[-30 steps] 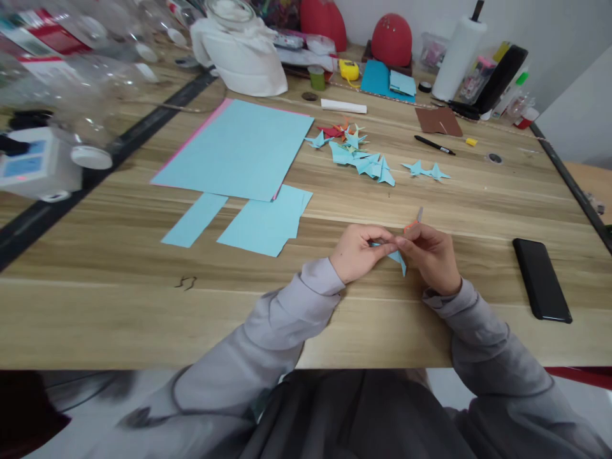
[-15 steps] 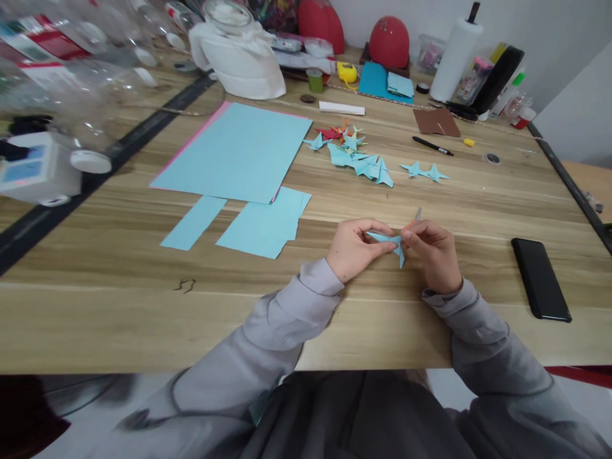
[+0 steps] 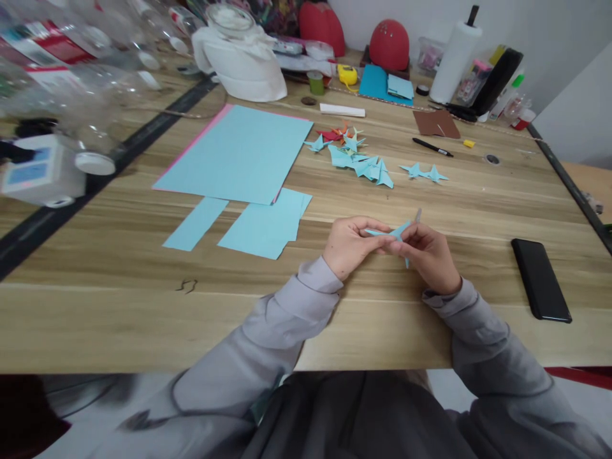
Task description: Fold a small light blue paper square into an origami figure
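Observation:
Between my two hands is a light blue origami crane, its pointed parts sticking out left, up and down. My left hand pinches its left side between thumb and fingers. On the other side my right hand is closed on it, thumb and fingertips meeting at the folds. A thin grey blade-like tip shows just beyond my right fingers; whether that hand holds it or it lies behind, I cannot tell. Farther back lie several finished blue paper cranes, with two more blue cranes to their right.
Large blue sheets lie left, with cut blue pieces and a strip before them. A black phone is at right, a black pen farther back. Plastic bottles and a white box crowd the left side.
The paper crane has turned in my fingers, and one point now sticks up between my hands. My hands have drawn slightly closer together. An orange part by the grey tip is now hidden.

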### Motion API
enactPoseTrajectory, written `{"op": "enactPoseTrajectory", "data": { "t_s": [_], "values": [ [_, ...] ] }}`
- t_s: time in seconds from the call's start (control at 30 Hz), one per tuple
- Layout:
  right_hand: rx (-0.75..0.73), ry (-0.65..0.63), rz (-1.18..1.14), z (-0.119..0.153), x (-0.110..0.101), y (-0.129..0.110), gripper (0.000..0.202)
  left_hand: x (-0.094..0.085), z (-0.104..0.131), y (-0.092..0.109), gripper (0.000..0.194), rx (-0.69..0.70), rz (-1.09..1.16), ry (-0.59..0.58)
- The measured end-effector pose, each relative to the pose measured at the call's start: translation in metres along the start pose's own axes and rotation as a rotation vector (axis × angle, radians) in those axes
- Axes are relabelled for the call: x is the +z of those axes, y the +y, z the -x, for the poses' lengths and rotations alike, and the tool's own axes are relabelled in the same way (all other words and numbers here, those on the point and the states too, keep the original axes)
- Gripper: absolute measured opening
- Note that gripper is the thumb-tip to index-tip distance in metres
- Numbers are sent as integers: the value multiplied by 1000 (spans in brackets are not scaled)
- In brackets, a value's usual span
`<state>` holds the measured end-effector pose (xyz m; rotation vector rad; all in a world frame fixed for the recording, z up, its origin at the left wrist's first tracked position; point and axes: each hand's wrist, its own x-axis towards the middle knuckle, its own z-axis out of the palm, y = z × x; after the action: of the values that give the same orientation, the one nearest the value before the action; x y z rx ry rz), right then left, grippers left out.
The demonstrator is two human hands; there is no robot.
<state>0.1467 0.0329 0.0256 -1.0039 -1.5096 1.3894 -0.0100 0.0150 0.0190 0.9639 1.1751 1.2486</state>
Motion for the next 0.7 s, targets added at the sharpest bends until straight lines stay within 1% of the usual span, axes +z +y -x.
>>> {"op": "enactPoseTrajectory", "data": {
  "t_s": [0.1,0.27,0.37,0.47,0.6,0.7],
  "values": [
    [40,-49,12,0,0,0,38,0,0,1,36,8,1,-5],
    [68,-14,-54,1,-1,6,36,1,-2,1,36,-3,66,-28],
    [102,0,-120,1,-1,7,34,1,-1,1,44,-35,101,-44],
    [163,30,-199,0,-2,3,36,0,-1,2,53,-31,154,-65],
    [217,51,-255,-1,-2,0,35,0,0,2,46,22,154,-84],
    [238,50,-263,-1,-2,0,35,1,0,0,41,25,128,-85]
  ]
}}
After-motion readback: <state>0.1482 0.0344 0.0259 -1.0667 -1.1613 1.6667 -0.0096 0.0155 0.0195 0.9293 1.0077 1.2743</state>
